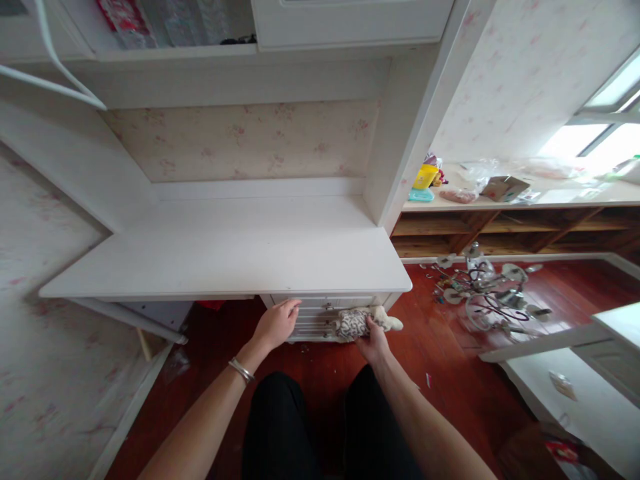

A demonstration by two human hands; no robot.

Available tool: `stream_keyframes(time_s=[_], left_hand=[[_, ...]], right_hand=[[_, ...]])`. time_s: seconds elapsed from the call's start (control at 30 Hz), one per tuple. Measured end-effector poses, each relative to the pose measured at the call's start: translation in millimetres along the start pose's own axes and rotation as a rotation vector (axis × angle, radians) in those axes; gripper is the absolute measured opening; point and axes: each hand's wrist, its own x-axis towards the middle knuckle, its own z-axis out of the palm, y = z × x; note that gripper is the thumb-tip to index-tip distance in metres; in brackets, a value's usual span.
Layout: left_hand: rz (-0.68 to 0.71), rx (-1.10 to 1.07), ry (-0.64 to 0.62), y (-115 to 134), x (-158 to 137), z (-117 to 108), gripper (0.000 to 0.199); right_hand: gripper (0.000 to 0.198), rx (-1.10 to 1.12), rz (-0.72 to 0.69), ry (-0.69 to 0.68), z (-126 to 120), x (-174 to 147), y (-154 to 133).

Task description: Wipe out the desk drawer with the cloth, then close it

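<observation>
My right hand (375, 343) is closed around a bunched, soft-looking cloth (354, 324), pale with a dark squiggly pattern and a plain cream end on the right. It holds the cloth in front of the white drawers (313, 323) under the desk's right side. My left hand (278, 323), with a silver bangle on its wrist, is just below the front edge of the white desk (235, 257). Its fingers reach to the right, loosely bent, with nothing seen in them. Whether the fingertips touch the drawer front, I cannot tell.
A chandelier (495, 290) with several arms lies on the red wood floor (425, 407) to the right. Behind it runs a low shelf unit (435, 227) with a yellow container (425, 177) and plastic bags on top. White furniture (575, 380) stands at far right; a white cable (60, 67) hangs upper left.
</observation>
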Motion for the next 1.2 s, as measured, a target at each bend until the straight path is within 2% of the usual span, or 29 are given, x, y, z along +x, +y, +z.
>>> stream_keyframes(time_s=[0.07,0.17,0.23,0.33,0.4,0.53,0.7,0.8,0.97,1.07,1.2], left_hand=[[-0.001,0.038,0.127,-11.5,3.1,-22.3,0.034],[-0.045,0.142,0.285,-41.3,20.2,-52.7,0.035],[-0.192,0.238,0.281,-64.2,34.7,-65.6,0.043],[-0.454,0.327,0.187,-90.7,51.2,-70.2,0.056],[-0.521,0.376,0.132,-99.8,56.5,-66.2,0.06],[-0.529,0.476,0.091,-104.8,59.1,-58.8,0.061],[-0.551,0.448,0.003,-108.1,62.2,-62.7,0.066],[-0.55,0.456,0.01,-109.9,63.1,-63.1,0.066],[-0.524,0.47,0.055,-109.8,61.0,-60.1,0.064],[-0.514,0.465,0.065,-108.2,59.8,-60.2,0.064],[-0.511,0.457,0.069,-106.7,59.5,-61.0,0.063]], right_hand=[[0.013,0.008,-0.013,0.006,11.7,13.0,3.6],[0.014,0.016,-0.029,0.023,24.5,28.2,9.4],[0.012,0.015,-0.026,0.028,29.8,35.1,12.6],[0.012,0.002,-0.004,0.024,33.0,40.8,14.8],[0.013,-0.01,0.024,0.019,32.9,42.4,14.7],[0.014,-0.025,0.069,0.028,33.0,42.9,13.9],[0.024,-0.021,0.03,0.068,39.9,36.9,7.5],[0.026,-0.007,-0.046,0.078,46.9,22.8,-4.5],[0.022,-0.009,-0.167,0.003,66.8,-17.6,-21.0],[0.02,0.016,-0.192,-0.029,82.6,-42.8,-13.2],[0.014,0.023,-0.142,-0.072,104.7,-70.0,26.2]])
